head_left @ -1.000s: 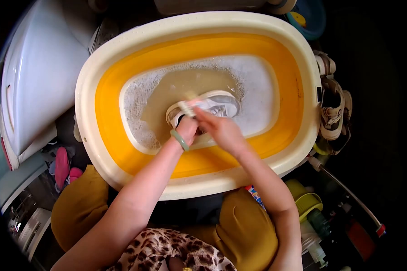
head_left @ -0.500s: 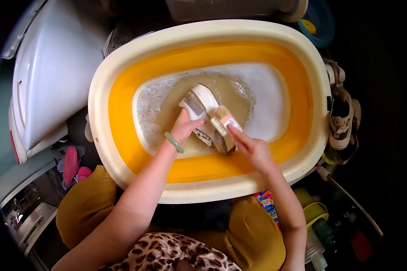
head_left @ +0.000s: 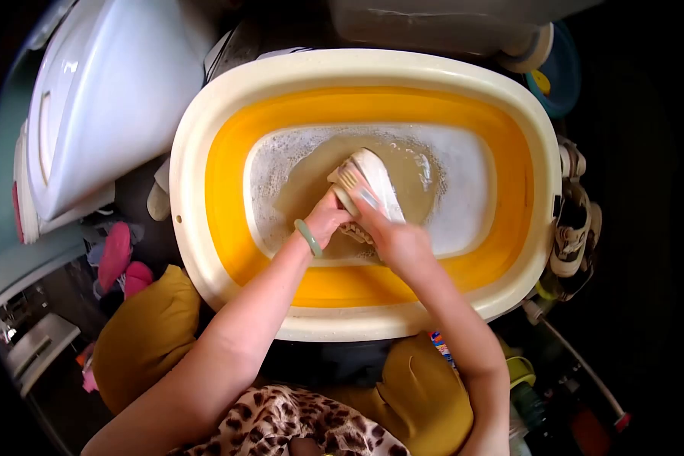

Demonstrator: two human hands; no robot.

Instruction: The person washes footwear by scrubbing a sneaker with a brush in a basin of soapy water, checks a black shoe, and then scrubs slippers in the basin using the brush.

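Note:
A white and grey shoe (head_left: 382, 182) is tilted over murky, sudsy water in a large tub (head_left: 365, 325) with a cream rim and yellow sides. My left hand (head_left: 328, 219), with a green bangle at the wrist, grips the shoe from its left side. My right hand (head_left: 394, 237) is closed on a scrubbing brush (head_left: 349, 190), which lies against the upper left side of the shoe. The brush and right fingers are partly blurred, and they cover part of the shoe.
Several worn shoes (head_left: 571, 235) stand right of the tub. A white basin-like fixture (head_left: 114, 99) is at the upper left, with pink slippers (head_left: 115, 254) below it. A blue bowl (head_left: 564, 72) sits at the upper right, and a thin pole (head_left: 585, 365) lies lower right.
Since half a second ago, the brush has moved left across the shoe, and my right hand has come closer to my left. Earlier, the shoe lay more level. The tub appears shifted right and down.

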